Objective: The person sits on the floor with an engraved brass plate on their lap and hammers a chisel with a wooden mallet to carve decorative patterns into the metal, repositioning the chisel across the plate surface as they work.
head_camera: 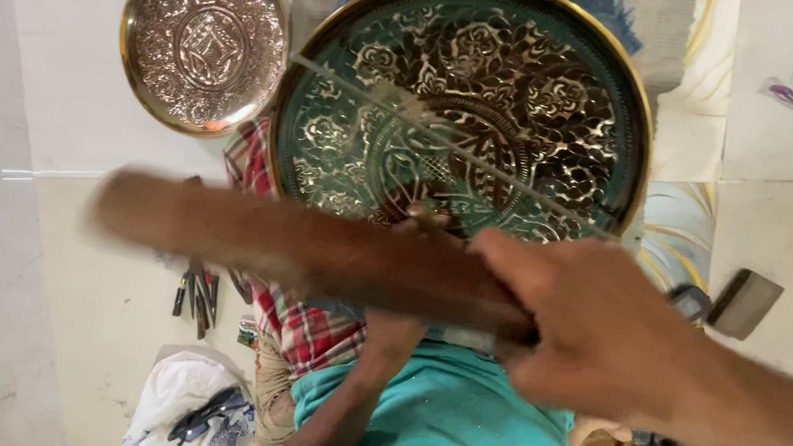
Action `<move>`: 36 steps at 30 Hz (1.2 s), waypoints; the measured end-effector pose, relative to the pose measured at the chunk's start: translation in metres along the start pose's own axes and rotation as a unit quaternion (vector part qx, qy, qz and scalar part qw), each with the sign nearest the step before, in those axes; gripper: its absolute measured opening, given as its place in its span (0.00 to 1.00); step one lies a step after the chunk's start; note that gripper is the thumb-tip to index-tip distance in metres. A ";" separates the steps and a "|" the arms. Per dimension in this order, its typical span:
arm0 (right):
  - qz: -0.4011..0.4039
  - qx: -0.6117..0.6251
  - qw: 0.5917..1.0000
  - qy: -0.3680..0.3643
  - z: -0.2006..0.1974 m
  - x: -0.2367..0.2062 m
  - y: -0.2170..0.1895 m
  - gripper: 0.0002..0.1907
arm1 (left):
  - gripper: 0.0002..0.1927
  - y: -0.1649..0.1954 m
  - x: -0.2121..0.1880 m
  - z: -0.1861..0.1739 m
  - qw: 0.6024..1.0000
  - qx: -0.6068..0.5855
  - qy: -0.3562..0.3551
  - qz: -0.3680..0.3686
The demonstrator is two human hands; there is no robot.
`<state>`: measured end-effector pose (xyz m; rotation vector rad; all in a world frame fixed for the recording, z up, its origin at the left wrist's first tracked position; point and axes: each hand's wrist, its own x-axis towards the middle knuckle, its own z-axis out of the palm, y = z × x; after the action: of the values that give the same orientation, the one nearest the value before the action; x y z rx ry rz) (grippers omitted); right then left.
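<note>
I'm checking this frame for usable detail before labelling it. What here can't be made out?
Head view:
- Wooden stick in the right hand: motion-blurred, end shape unclear.
- Left hand: fingers hidden behind the stick.
- Large engraved plate: lower rim covered by stick and hand.
- Small tools on the floor: too small to identify.

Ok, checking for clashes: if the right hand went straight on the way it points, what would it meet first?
Probably the left hand, just beyond the right hand under the blurred wooden stick it grips; depth is unclear, so it might pass above.
</note>
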<state>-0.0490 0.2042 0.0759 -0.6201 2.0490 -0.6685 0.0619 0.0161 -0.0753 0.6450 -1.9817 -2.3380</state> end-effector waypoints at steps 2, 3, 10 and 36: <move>-0.098 0.061 0.993 0.010 0.005 -0.002 -0.006 0.24 | 0.17 0.004 0.003 -0.004 0.990 -0.122 -0.048 -0.042; -0.175 0.076 0.981 0.038 0.008 -0.002 -0.007 0.24 | 0.17 0.007 0.005 -0.006 0.990 -0.117 -0.082 -0.021; -0.064 0.246 0.921 0.296 0.072 -0.008 0.018 0.20 | 0.26 0.045 0.032 -0.013 0.926 0.230 -0.247 0.168; 0.027 0.480 0.702 0.525 0.248 -0.027 0.090 0.16 | 0.26 0.078 0.074 0.002 0.646 0.396 -0.579 0.299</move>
<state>0.1591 0.2314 -0.0868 0.6193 2.1477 -2.2095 -0.0260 -0.0173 -0.0234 -1.7914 -2.8307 -1.2864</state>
